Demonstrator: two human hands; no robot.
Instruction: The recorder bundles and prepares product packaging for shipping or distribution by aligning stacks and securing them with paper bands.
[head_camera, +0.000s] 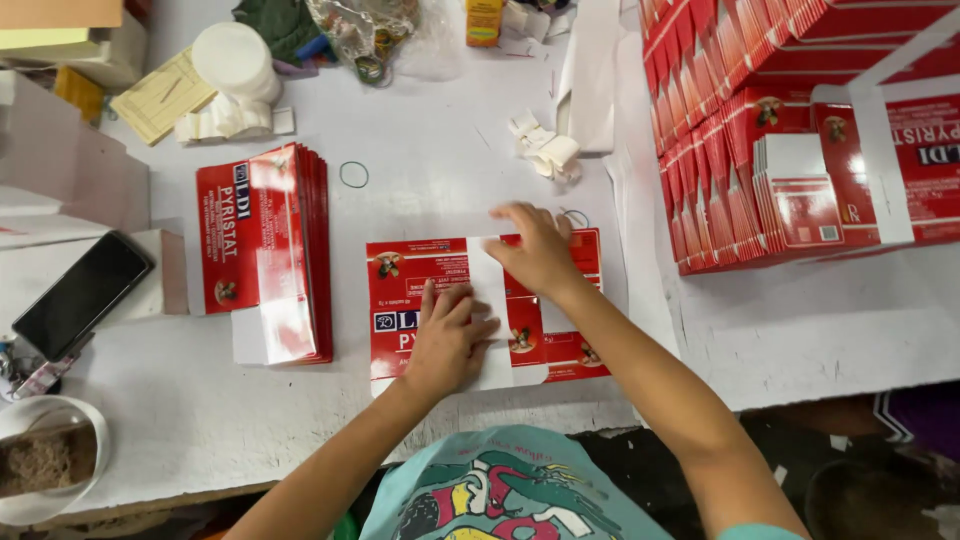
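Pressing flat on a small pile of red flattened cartons (420, 275), the left hand (447, 340) lies palm down with fingers spread, clamped on nothing, its grip simply open against the card. The right hand (535, 250) reaches in from the right, and its fingertips rest on a white paper band (488, 275) that crosses the pile; whether that grip pinches the band or only touches it I cannot tell. The pile sits on the white desk (440, 150) straight in front of the person, long axis running left to right, the band across it. A finished banded bundle (265, 255) lies to the left, a green rubber band (354, 174) beyond, and stacked red cartons (740, 150) to the right.
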